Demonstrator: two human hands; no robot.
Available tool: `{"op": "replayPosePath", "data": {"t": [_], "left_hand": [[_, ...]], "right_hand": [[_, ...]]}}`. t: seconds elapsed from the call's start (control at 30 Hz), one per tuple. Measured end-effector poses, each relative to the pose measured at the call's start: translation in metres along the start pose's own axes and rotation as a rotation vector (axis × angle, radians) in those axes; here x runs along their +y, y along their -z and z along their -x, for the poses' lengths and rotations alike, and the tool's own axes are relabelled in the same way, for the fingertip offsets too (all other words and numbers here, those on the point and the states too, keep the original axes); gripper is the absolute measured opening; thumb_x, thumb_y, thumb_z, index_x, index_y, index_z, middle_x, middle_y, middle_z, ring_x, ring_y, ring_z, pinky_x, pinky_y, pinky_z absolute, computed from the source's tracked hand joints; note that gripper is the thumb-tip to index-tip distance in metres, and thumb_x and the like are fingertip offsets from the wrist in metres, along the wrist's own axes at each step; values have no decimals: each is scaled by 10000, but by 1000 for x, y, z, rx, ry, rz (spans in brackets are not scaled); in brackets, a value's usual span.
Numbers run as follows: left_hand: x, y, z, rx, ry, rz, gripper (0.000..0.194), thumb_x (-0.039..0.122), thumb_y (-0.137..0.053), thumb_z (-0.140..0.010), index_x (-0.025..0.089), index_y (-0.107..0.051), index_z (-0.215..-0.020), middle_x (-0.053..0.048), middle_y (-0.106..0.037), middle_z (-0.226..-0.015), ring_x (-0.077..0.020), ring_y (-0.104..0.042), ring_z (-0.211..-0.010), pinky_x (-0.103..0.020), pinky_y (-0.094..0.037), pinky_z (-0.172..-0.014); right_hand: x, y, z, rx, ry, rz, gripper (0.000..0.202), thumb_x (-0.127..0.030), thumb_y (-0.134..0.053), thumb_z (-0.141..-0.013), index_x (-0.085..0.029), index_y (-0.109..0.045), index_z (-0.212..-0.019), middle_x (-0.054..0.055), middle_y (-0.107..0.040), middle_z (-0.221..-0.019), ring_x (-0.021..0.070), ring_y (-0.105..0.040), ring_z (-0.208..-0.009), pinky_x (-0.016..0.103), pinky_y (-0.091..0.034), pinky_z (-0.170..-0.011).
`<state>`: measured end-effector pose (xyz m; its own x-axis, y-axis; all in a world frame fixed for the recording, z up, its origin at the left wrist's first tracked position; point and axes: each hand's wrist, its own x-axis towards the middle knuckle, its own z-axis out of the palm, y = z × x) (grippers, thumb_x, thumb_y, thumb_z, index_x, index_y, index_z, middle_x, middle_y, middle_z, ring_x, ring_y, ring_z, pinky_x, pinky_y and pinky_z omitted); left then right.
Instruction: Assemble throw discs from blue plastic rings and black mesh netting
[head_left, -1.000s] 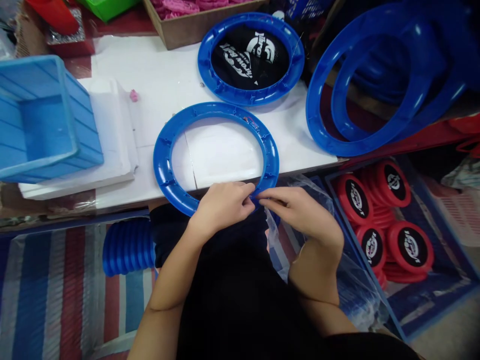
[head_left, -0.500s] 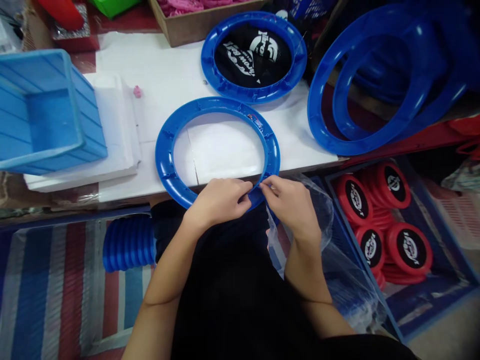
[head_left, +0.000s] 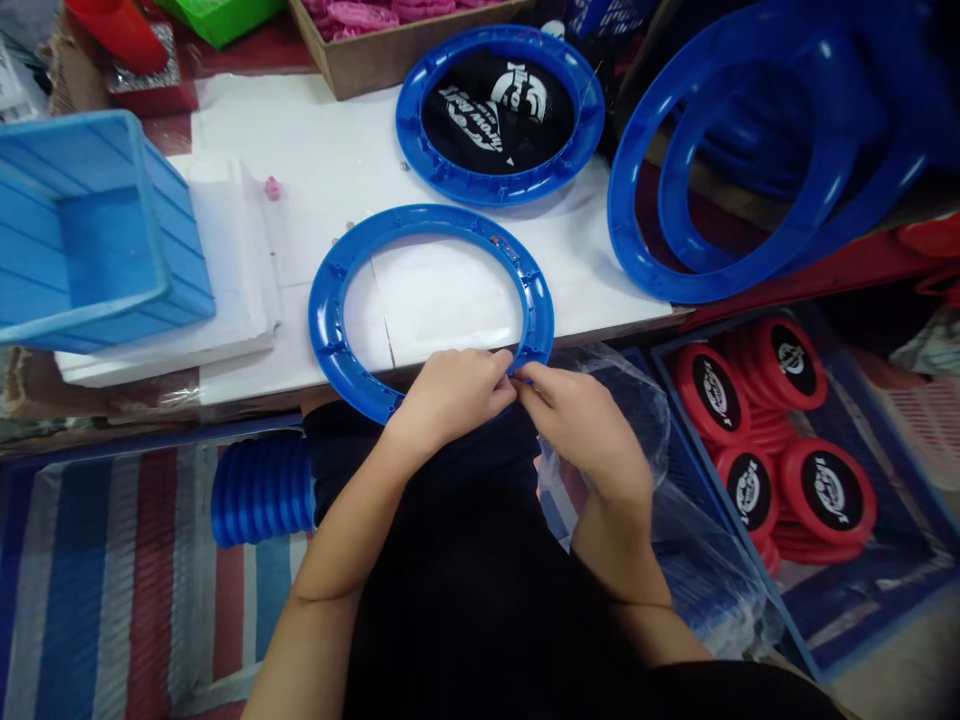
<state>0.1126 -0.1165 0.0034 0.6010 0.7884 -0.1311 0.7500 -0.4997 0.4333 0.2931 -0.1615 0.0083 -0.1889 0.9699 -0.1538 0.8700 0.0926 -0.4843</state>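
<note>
Blue ring (head_left: 328, 315) lies flat on the bench (head_left: 589, 265), near edge overhanging the front. Left hand (head_left: 459, 398): fingers closed on that near edge, right of its middle. Right hand (head_left: 581, 420): fingertips pinched together at the rim just beside; cannot tell what lies between them. Second ring (head_left: 411, 115), around a black printed panel (head_left: 469, 125), lies behind.

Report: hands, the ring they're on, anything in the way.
Left hand, right hand together at near rim of blue ring, exact grip unclear. Ring overhangs front edge of white tabletop. Black-centred ring close beyond.
</note>
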Motion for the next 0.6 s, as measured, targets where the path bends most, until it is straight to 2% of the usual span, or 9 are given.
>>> {"op": "replayPosePath", "data": {"t": [0.07,0.1,0.2,0.27,0.4,0.6], "left_hand": [[-4,-1,3,15,-6,29,214,286,-522,-1020,196,-704,-956,-84,-799,-949,-272,-745,-834,-340,-441,-696],[-5,-1,4,15,-4,40,204,285,-531,-1012,202,-700,-932,-75,-795,-925,-265,-740,-817,-336,-429,-688],[-6,-1,6,13,8,53,186,257,-538,-988,206,-697,-905,-66,-782,-885,-252,-728,-786,-330,-399,-669],[-6,-1,7,15,12,56,188,245,-535,-982,203,-699,-902,-65,-777,-871,-249,-722,-775,-331,-386,-663],[-7,-2,6,13,8,78,180,234,-535,-975,201,-689,-889,-58,-776,-862,-236,-706,-751,-332,-352,-646],[-13,-5,6,16,-51,88,168,217,-537,-964,197,-662,-853,-48,-764,-824,-210,-676,-710,-337,-287,-618]], "right_hand": [[7,13,0,-56,53,-83,182,-264,-572,-1036,-266,-753,-1056,39,-816,-963,231,-741,-858,314,-411,-735],[10,18,-1,-40,64,-105,169,-273,-595,-1031,-262,-759,-1067,35,-817,-959,226,-741,-854,312,-427,-752],[17,25,-10,110,72,-111,147,-305,-646,-1014,-231,-767,-977,26,-781,-836,201,-696,-748,308,-429,-728],[18,24,-19,170,84,-81,156,-309,-665,-1003,-224,-767,-923,20,-748,-772,189,-653,-697,310,-407,-702],[19,16,-32,164,76,-32,147,-309,-684,-989,-229,-767,-898,12,-731,-747,180,-614,-662,314,-369,-676],[25,1,-26,244,53,-29,163,-337,-682,-989,-236,-747,-879,-12,-660,-678,173,-624,-664,301,-356,-659]]}}
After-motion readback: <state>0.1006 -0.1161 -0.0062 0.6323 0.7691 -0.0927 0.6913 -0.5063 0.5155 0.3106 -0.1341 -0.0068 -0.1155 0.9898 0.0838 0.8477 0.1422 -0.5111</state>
